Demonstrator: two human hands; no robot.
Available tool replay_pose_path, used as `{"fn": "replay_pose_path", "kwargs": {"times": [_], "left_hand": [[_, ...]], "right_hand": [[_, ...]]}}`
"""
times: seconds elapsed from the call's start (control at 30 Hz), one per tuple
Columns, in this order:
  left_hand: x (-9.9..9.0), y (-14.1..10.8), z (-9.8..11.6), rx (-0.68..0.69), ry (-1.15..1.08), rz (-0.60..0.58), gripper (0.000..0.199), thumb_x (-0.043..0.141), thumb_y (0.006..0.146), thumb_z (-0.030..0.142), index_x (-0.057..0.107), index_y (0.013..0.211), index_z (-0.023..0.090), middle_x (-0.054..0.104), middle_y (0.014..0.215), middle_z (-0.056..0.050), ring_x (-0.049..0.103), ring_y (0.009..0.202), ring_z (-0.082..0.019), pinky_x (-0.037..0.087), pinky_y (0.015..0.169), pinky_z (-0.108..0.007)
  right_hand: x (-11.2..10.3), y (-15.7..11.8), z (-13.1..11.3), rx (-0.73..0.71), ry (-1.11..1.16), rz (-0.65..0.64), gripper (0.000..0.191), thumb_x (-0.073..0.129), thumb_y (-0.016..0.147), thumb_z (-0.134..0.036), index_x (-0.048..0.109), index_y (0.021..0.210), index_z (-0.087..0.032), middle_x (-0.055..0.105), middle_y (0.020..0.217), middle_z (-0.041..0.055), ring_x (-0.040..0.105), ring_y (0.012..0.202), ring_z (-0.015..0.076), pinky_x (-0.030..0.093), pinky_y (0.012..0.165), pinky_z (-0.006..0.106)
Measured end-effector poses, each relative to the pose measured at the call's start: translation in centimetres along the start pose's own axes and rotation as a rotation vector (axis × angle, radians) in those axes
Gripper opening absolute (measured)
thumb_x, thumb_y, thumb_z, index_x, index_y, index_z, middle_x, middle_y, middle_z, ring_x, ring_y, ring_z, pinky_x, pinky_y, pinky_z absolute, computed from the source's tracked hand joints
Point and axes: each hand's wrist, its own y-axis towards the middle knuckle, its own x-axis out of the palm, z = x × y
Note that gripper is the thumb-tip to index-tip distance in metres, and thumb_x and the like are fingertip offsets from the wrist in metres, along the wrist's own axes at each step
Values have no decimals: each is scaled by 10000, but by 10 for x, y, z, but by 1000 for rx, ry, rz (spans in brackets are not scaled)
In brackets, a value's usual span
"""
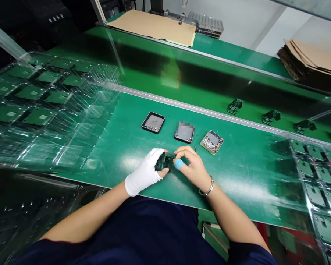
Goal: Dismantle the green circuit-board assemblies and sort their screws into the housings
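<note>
My left hand (146,170), in a white glove with bare fingertips, is closed around a green circuit board (165,162) above the green tabletop. At the board's right edge is my right hand (191,165), its thumb wrapped in blue and its fingers bent together in a pinch. Whatever lies between those fingertips is too small to make out. Beyond the hands stand a black square dish (153,122) with small metal parts, a second dark dish (184,132), partly blurred, and a yellowish dish (212,142) holding many small shiny pieces.
Transparent plastic trays (105,75) with green boards fill the left side. More trays with boards (324,175) stand at the right. A see-through panel with a metal rail (182,106) crosses behind the dishes, showing several boards (235,106). Cardboard sheets (314,59) are stacked at the back right.
</note>
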Motion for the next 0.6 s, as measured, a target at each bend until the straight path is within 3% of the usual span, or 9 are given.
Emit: {"fn": "replay_pose_path", "kwargs": {"times": [0.23,0.43,0.6], "left_hand": [[-4,-5,18,107,59,50,443,553,783,291,430,1190,170,555,1099,-111,591,1016,-253,508,875,-426],[-7,-4,24,135,95,75,353,555,756,257,456,1083,170,569,972,-69,600,881,-216,526,784,-381],[-5,-5,22,204,167,107,359,558,777,277,459,1098,148,572,970,-90,604,885,-231,531,777,-388]], "right_hand": [[6,-6,-3,-231,-150,-37,100,499,842,-131,547,860,-216,608,993,76,574,977,187,468,891,391],[6,-7,-4,-208,-212,-69,106,476,854,-149,541,878,-229,621,1004,67,578,980,189,400,1003,449],[8,-8,-2,-211,-207,-29,116,472,846,-125,531,866,-223,613,964,66,576,973,188,415,979,425]]}}
